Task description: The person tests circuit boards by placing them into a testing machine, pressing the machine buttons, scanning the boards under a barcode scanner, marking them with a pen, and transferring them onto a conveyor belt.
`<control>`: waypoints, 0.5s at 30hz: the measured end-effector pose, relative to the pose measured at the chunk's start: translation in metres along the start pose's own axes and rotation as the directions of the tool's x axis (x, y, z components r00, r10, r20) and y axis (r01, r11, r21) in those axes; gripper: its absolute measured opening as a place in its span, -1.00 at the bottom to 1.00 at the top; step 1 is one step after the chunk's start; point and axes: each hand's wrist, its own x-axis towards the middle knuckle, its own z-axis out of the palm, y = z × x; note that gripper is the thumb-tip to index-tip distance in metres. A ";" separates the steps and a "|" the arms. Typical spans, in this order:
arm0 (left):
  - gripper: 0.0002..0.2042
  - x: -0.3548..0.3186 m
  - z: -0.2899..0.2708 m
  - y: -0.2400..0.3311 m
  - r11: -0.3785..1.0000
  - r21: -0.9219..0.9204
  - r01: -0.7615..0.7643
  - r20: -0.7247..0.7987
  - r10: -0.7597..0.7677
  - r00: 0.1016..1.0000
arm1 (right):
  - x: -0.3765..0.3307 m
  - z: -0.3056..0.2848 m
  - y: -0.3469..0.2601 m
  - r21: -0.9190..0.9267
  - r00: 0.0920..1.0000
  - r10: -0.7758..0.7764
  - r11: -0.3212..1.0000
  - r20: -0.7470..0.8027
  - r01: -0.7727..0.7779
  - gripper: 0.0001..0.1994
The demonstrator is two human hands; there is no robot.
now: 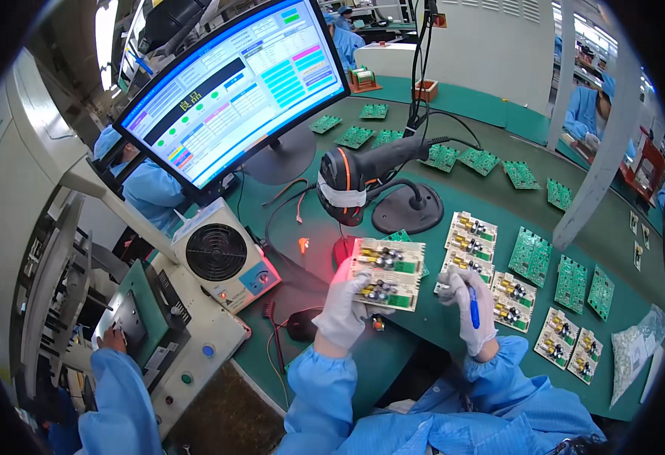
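In a white glove, my left hand grips a cream circuit board panel by its left edge. Two rows of yellow, black and green parts show on its face, tilted toward me. My right hand, gloved too, is closed round a blue pen. Its fingertips are by the lower edge of a similar cream board on the bench; whether they touch it I cannot tell. Another cream board lies just right of that hand. Beyond the held panel a barcode scanner hangs in its stand.
A monitor stands at the back left, above a fan box. Several green boards lie at right, more along the back. A plastic bag rests at far right. A co-worker's sleeve reaches in at lower left.
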 end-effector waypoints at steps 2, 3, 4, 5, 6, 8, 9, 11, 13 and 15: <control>-0.62 -0.001 -0.004 0.000 0.996 0.065 -0.067 -0.060 0.071 0.996 | 0.002 0.002 -0.017 -0.049 0.999 -0.050 0.998 -0.020 0.049 -0.73; -0.59 0.000 -0.002 -0.003 0.973 0.196 -0.119 -0.111 0.142 0.984 | 0.002 0.006 -0.017 -0.043 0.999 -0.047 0.998 -0.010 0.046 -0.73; -0.55 0.001 -0.001 -0.002 0.932 0.327 -0.158 -0.150 0.217 0.965 | -0.001 0.009 -0.015 0.031 0.997 -0.063 0.997 -0.046 0.064 -0.73; -0.58 0.012 -0.005 -0.001 0.969 0.246 -0.030 -0.143 0.067 0.987 | -0.004 0.009 -0.016 0.096 0.993 -0.078 0.992 -0.090 0.087 -0.74; -0.58 0.016 -0.008 -0.002 0.970 0.238 -0.048 -0.156 0.087 0.984 | -0.008 0.008 -0.020 0.104 0.995 -0.062 0.992 -0.075 0.070 -0.72; -0.57 0.028 -0.014 -0.007 0.983 0.185 -0.017 -0.184 0.052 0.982 | -0.016 0.007 -0.024 0.145 0.996 -0.052 0.987 -0.066 0.061 -0.68; -0.57 0.031 -0.017 -0.009 0.983 0.185 -0.018 -0.187 0.053 0.981 | -0.019 0.006 -0.024 0.182 0.997 -0.042 0.982 -0.067 0.054 -0.64; -0.56 0.036 -0.018 -0.013 0.988 0.151 0.035 -0.252 0.005 0.968 | -0.020 0.004 -0.022 0.183 0.995 -0.066 0.980 -0.069 0.078 -0.59; -0.56 0.037 -0.017 -0.013 0.991 0.134 0.010 -0.266 0.026 0.964 | -0.022 0.002 -0.022 0.239 0.992 -0.059 0.967 -0.109 0.084 -0.49; -0.55 0.036 -0.027 -0.012 0.996 0.093 0.004 -0.212 0.015 0.977 | -0.025 0.002 -0.026 0.242 0.990 -0.061 0.966 -0.129 0.091 -0.45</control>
